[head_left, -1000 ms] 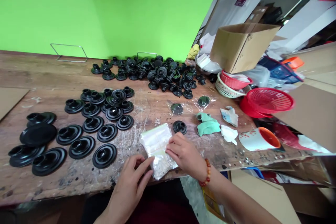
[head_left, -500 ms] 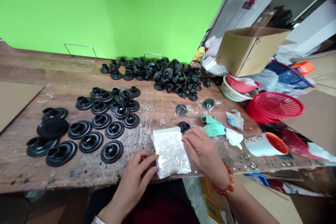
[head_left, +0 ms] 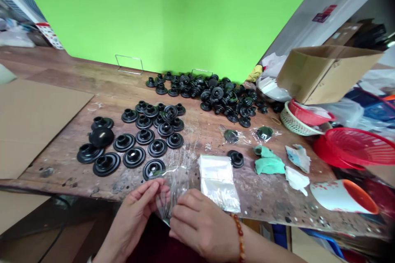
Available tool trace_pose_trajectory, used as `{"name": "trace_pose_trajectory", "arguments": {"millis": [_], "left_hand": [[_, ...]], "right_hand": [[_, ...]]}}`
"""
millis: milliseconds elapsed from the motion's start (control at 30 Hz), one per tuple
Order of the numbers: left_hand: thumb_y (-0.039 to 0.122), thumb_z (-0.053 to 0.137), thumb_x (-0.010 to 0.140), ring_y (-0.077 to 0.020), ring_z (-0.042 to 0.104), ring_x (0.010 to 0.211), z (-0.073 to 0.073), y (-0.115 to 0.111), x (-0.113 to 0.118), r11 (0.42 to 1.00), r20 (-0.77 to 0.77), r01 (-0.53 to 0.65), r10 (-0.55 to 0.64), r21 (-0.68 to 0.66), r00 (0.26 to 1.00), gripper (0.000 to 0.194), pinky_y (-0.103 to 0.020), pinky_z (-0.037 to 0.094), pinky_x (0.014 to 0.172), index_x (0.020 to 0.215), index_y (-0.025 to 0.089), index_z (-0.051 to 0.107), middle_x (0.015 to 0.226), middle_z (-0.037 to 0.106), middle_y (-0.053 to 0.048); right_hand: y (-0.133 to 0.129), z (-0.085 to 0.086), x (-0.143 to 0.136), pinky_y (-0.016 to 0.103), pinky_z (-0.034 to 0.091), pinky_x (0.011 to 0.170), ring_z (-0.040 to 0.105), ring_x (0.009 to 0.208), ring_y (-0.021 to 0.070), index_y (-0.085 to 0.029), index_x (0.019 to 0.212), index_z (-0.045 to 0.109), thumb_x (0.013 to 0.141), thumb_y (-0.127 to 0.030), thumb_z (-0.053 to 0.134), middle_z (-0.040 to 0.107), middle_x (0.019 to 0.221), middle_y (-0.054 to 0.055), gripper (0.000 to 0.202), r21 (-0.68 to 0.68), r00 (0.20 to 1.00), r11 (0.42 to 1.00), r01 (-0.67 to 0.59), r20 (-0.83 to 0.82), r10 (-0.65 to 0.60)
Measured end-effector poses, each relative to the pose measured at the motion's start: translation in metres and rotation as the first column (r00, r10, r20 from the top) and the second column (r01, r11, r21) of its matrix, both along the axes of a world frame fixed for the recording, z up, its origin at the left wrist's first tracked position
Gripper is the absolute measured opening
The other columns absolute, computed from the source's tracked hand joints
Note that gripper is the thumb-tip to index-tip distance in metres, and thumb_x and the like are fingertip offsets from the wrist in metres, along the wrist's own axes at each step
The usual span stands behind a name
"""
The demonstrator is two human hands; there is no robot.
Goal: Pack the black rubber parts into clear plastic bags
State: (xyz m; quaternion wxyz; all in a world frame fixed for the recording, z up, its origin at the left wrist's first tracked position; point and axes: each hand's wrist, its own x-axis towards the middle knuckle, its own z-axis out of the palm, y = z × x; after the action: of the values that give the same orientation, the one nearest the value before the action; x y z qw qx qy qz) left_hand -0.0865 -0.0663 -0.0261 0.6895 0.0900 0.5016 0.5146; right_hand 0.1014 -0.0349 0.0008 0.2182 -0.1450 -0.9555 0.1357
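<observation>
A thin clear plastic bag [head_left: 173, 191] is stretched between my two hands, just over the table's front edge. My left hand [head_left: 140, 201] pinches its left side between thumb and fingers. With fingers curled, my right hand [head_left: 200, 222] grips the other side and hides part of it. Right behind that hand lies a stack of clear bags [head_left: 217, 176] on the table. One black disc-shaped part with a raised neck [head_left: 236, 158] rests beside the stack. Several similar black parts [head_left: 145, 136] stand spread out at left, the nearest just behind my left hand.
A large heap of black parts [head_left: 212, 90] lies along the green board [head_left: 173, 16]. Two bagged parts [head_left: 264, 133] are right of centre. Farther right are green cloth scraps [head_left: 268, 162], a white-and-orange tub [head_left: 336, 195], red baskets [head_left: 354, 146] and a cardboard box [head_left: 324, 74]. Flat cardboard [head_left: 40, 119] covers the left.
Both hands have left the bag stack and moved left, now holding a single clear bag between them. The camera view has turned left, shifting the scene rightward.
</observation>
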Motion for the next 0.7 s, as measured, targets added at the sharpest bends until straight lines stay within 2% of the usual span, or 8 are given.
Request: {"name": "trace_pose_trajectory", "arguments": {"millis": [100, 200, 267, 400, 467, 533, 633, 700], "left_hand": [[0.031, 0.086, 0.06, -0.0138, 0.065, 0.068, -0.008, -0.008, -0.019, 0.997, -0.14, -0.077, 0.072, -0.032, 0.988, 0.032, -0.022, 0.052, 0.07, 0.085, 0.014, 0.076, 0.074, 0.075, -0.003], [0.034, 0.086, 0.058, -0.0112, 0.058, 0.06, -0.014, -0.014, -0.025, 0.995, -0.238, -0.104, 0.103, 0.01, 0.966, 0.028, -0.019, 0.047, 0.06, 0.072, 0.014, 0.072, 0.063, 0.069, 0.001], [0.034, 0.086, 0.058, -0.0089, 0.051, 0.053, -0.014, -0.017, -0.025, 0.988, -0.254, -0.148, 0.154, 0.043, 0.955, 0.03, -0.017, 0.042, 0.053, 0.06, 0.016, 0.062, 0.054, 0.061, 0.005], [0.038, 0.081, 0.065, -0.0082, 0.043, 0.049, -0.01, -0.02, -0.023, 0.985, -0.24, -0.101, 0.132, 0.138, 0.962, 0.037, -0.018, 0.037, 0.049, 0.054, 0.018, 0.052, 0.05, 0.051, 0.007], [0.041, 0.074, 0.073, -0.0091, 0.044, 0.051, -0.008, -0.02, -0.024, 0.985, -0.277, -0.025, 0.072, 0.169, 0.958, 0.034, -0.019, 0.037, 0.05, 0.058, 0.017, 0.055, 0.054, 0.053, 0.005], [0.041, 0.068, 0.079, -0.0099, 0.047, 0.053, -0.006, -0.019, -0.024, 0.985, -0.318, 0.032, 0.024, 0.172, 0.948, 0.024, -0.019, 0.038, 0.052, 0.074, 0.019, 0.064, 0.059, 0.056, 0.004], [0.037, 0.067, 0.081, -0.0106, 0.047, 0.052, -0.003, -0.017, -0.024, 0.977, -0.38, 0.095, -0.015, 0.193, 0.925, 0.027, -0.02, 0.037, 0.052, 0.102, 0.021, 0.067, 0.06, 0.058, 0.005], [0.035, 0.069, 0.079, -0.0106, 0.047, 0.053, -0.002, -0.014, -0.024, 0.974, -0.404, 0.104, -0.014, 0.202, 0.915, 0.022, -0.021, 0.037, 0.053, 0.089, 0.016, 0.071, 0.059, 0.057, 0.003]], "right_hand": [[0.012, -0.002, -0.018, 0.036, 0.046, 0.083, 0.053, 0.091, 0.0206, -0.016, 0.095, 0.063, 0.094, -0.028, 0.055, 0.065, 0.094, 0.008, 0.014, -0.17, 0.994, 0.982, 0.08, -0.066, -0.092], [0.027, -0.003, -0.039, 0.036, 0.046, 0.089, 0.053, 0.099, 0.0202, -0.017, 0.105, 0.064, 0.094, -0.022, 0.051, 0.063, 0.105, 0.01, 0.017, -0.415, 0.952, 0.883, 0.22, -0.106, -0.288], [0.034, -0.004, -0.052, 0.036, 0.047, 0.088, 0.056, 0.098, 0.0198, -0.017, 0.112, 0.063, 0.092, -0.026, 0.056, 0.063, 0.108, 0.009, 0.023, -0.649, 0.921, 0.72, 0.247, -0.074, -0.382], [0.041, -0.008, -0.067, 0.031, 0.049, 0.082, 0.06, 0.088, 0.0154, -0.018, 0.121, 0.056, 0.077, -0.038, 0.073, 0.063, 0.11, 0.008, 0.051, -0.982, 0.945, 0.183, 0.042, -0.02, -0.326], [0.04, -0.008, -0.068, 0.028, 0.049, 0.077, 0.06, 0.081, 0.0133, -0.017, 0.113, 0.06, 0.073, -0.036, 0.077, 0.064, 0.098, 0.004, 0.048, -0.997, 0.96, 0.072, -0.032, -0.05, -0.274], [0.036, -0.008, -0.067, 0.024, 0.046, 0.067, 0.056, 0.07, 0.011, -0.016, 0.097, 0.064, 0.076, -0.032, 0.074, 0.061, 0.08, 0.0, 0.029, -0.991, 0.959, 0.132, 0.004, -0.034, -0.282], [0.028, -0.01, -0.064, 0.022, 0.041, 0.058, 0.05, 0.062, 0.0102, -0.017, 0.088, 0.062, 0.08, -0.023, 0.067, 0.056, 0.069, -0.003, 0.011, -0.931, 0.927, 0.326, 0.166, 0.034, -0.374], [0.024, -0.012, -0.062, 0.023, 0.041, 0.059, 0.051, 0.062, 0.0115, -0.019, 0.093, 0.06, 0.083, -0.02, 0.063, 0.056, 0.069, -0.003, 0.011, -0.846, 0.908, 0.465, 0.259, 0.05, -0.415]]}}
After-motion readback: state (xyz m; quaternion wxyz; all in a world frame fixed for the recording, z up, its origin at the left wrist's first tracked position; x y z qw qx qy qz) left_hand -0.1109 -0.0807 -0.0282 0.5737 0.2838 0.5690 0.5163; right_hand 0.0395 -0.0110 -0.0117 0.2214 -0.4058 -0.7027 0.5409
